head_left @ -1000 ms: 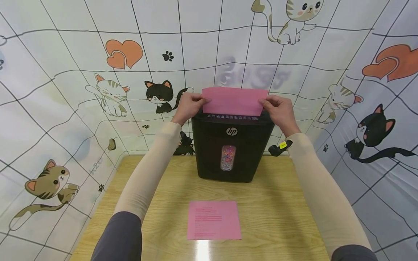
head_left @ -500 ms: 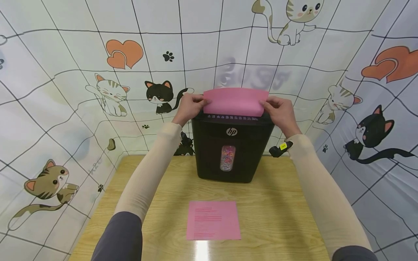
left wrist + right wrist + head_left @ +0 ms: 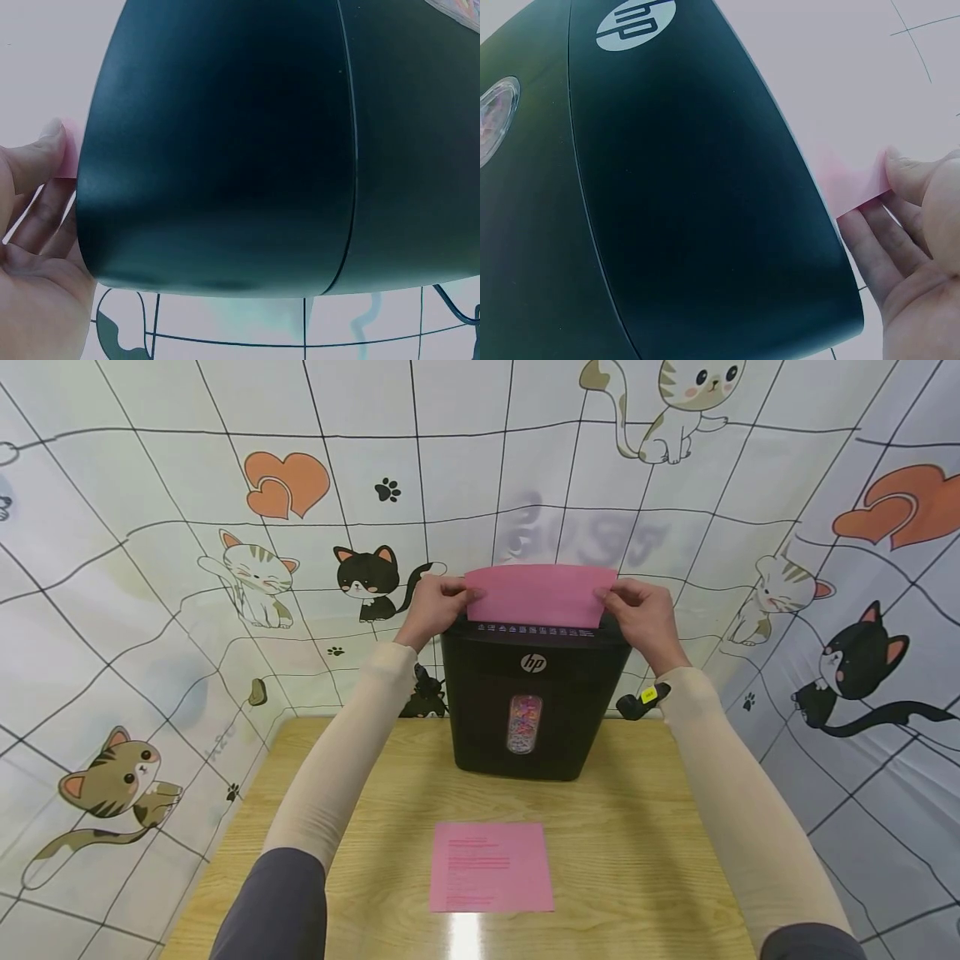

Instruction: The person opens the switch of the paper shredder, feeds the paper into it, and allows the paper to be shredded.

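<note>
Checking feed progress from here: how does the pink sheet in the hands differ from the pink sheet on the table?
The held sheet stands upright on top of the shredder; the table sheet lies flat on the table. The left hand and right hand pinch the held sheet's side edges; nothing touches the table sheet. The table sheet shows printed lines; the held sheet's visible face looks blank. Both are pink.

Pink sheet — slightly lower
</note>
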`<state>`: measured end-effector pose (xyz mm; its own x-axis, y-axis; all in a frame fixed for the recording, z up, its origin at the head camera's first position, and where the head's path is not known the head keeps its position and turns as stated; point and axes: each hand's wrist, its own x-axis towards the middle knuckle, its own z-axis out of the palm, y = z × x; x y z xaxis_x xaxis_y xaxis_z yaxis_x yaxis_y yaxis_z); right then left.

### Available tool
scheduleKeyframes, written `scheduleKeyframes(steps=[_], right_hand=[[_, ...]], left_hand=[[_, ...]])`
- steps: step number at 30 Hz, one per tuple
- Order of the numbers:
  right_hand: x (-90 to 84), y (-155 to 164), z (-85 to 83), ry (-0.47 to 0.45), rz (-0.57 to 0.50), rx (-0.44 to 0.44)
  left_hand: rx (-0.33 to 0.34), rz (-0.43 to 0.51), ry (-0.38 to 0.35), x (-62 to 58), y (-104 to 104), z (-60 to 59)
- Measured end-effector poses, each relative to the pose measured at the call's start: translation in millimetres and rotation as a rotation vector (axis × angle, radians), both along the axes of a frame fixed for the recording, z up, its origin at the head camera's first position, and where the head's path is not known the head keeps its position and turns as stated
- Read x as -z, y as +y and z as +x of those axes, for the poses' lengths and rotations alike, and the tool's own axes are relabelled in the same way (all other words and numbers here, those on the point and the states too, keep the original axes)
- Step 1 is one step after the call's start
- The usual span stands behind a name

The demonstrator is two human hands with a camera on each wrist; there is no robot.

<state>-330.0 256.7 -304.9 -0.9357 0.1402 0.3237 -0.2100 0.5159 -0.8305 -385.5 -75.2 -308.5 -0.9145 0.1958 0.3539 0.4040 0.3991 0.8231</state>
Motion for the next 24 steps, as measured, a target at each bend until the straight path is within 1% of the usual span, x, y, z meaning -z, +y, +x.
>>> scheduleKeyframes(steps=[4, 11, 17, 24], right_hand=[[-0.7, -0.2, 0.7, -0.001, 0.005, -0.004], [-1.5, 1.1, 1.4, -0.028, 0.012, 0.006], [0.1, 1.8, 2.1, -0.018, 0.032, 0.002], [3.2, 4.3, 2.1, -0.068, 0.048, -0.009]], left_hand=[[-0.006, 0.001, -0.005, -0.6, 0.1, 0.7], [-0.011, -0.012, -0.008, -1.1, 1.8, 2.4], [-0.003, -0.014, -0.003, -0.4, 2.4, 2.1], [-0.014, -0.045, -0.008, 1.9, 1.4, 1.4]])
